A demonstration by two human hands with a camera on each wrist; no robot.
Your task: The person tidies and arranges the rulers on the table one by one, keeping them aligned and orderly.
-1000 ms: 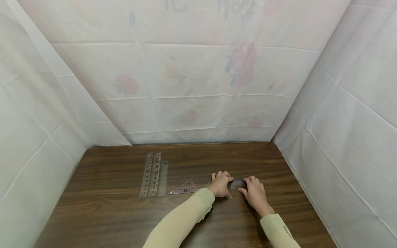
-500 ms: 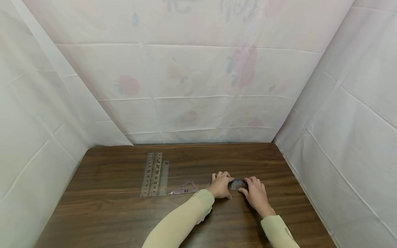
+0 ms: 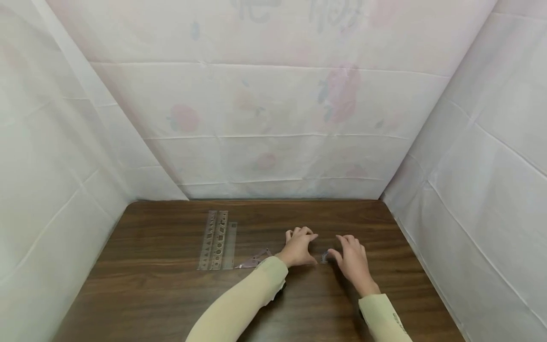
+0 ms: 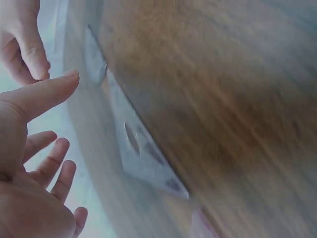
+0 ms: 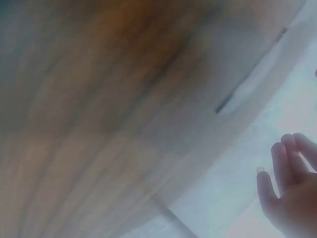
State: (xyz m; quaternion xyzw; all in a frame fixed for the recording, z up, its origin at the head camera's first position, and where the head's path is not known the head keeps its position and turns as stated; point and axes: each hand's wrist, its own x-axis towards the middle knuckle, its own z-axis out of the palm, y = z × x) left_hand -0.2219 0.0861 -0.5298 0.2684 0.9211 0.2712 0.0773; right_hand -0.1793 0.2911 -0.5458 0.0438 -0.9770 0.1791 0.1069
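My left hand point(image 3: 298, 248) hovers above the table with fingers spread, holding nothing. A small clear protractor point(image 3: 324, 257) lies flat between the hands, partly hidden by the thumb of my right hand point(image 3: 354, 266). That hand's fingers are loosely bent, apart from the protractor. In the left wrist view, a clear set square point(image 4: 141, 153) lies below the left hand, its tip close to the protractor point(image 4: 94, 57); the head view hides it behind the hand. Left of the left wrist lies a pinkish set square point(image 3: 253, 261), partly covered by the sleeve.
Two stencil rulers with cut-out shapes, one on the left point(image 3: 207, 242) and one on the right point(image 3: 220, 241), stand side by side with a plain clear ruler point(image 3: 231, 246). All lie on the dark wooden table point(image 3: 141, 285). White sheets point(image 3: 256, 118) enclose its back and sides.
Both hands have lifted off the protractor. The left hand has drawn slightly left and up, its fingers opening wider. The right fingers have opened. The view has shifted a little.
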